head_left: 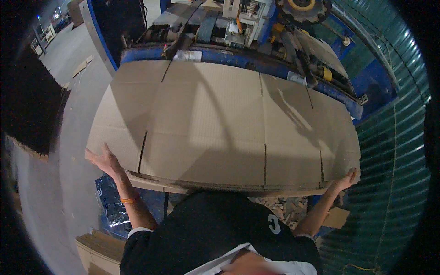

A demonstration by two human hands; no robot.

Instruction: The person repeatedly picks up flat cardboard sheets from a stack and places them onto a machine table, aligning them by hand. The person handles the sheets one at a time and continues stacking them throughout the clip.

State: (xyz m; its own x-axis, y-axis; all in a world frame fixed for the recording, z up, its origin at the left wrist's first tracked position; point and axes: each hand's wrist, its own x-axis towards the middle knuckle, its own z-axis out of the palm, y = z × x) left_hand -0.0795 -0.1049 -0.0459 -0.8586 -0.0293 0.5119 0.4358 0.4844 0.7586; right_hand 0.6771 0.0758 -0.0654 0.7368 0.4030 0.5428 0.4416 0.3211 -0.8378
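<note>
Cardboard sheets are stacked flat on the blue machine, just in front of the body. The left hand is spread open against one corner; the right hand is pressed on the other. Both sides should be pushed evenly so edges are kept lined up

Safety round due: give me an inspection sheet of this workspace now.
Surface: blue machine bed, mostly covered.
Job's things: stack of flat slotted cardboard sheets lying on the bed.
Clutter: cardboard scraps on the floor; more board at lower left.
Grippers: left hand open at the stack's left corner; right hand at its right corner.
Cables: nothing seen.
Surroundings: green corrugated wall, grey floor.
</note>
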